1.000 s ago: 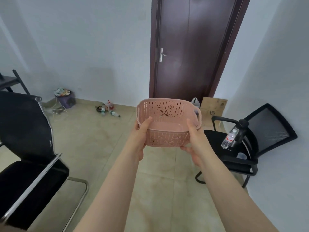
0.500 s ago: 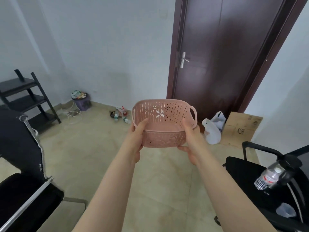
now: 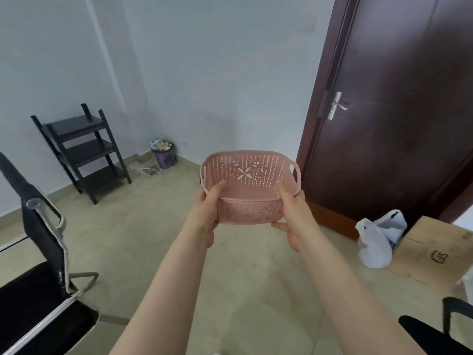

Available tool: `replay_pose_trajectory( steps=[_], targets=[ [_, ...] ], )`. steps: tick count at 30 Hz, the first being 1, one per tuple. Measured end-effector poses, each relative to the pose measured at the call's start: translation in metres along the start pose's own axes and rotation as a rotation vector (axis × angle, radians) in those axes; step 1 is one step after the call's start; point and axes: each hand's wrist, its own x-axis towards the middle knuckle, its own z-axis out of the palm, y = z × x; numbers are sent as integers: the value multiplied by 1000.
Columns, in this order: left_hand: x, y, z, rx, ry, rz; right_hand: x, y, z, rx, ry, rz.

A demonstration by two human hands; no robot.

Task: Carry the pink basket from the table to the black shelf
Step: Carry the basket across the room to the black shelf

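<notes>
I hold the pink basket (image 3: 248, 175) in the air in front of me, above the floor; it is perforated, has small side handles and is empty. My left hand (image 3: 208, 213) grips its left near corner, thumb over the rim. My right hand (image 3: 291, 216) grips the right near corner the same way, fingers under the base. The black shelf (image 3: 84, 149), three tiers and bare, stands against the wall at the far left, well apart from the basket.
A black office chair (image 3: 43, 265) stands at the near left. A purple bin (image 3: 165, 156) and cables sit by the wall. A dark door (image 3: 399, 111), a white plastic bag (image 3: 376, 242) and a cardboard box (image 3: 435, 252) are on the right. Another black chair (image 3: 440, 331) shows at the bottom right.
The view has swung left: the black shelf has come fully into sight and the door, bag and box have slid right. Both hands keep the same hold on the basket.
</notes>
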Motion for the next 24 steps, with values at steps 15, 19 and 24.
replay_pose_trajectory(
  steps=[15, 19, 24],
  targets=[
    [217, 69, 4, -50, 53, 12, 211, -48, 112, -39, -87, 6],
    [277, 102, -5, -56, 74, 28, 264, -66, 158, -43, -114, -7],
    [332, 132, -20, -77, 119, 45, 316, -83, 208, -57, -164, -16]
  ],
)
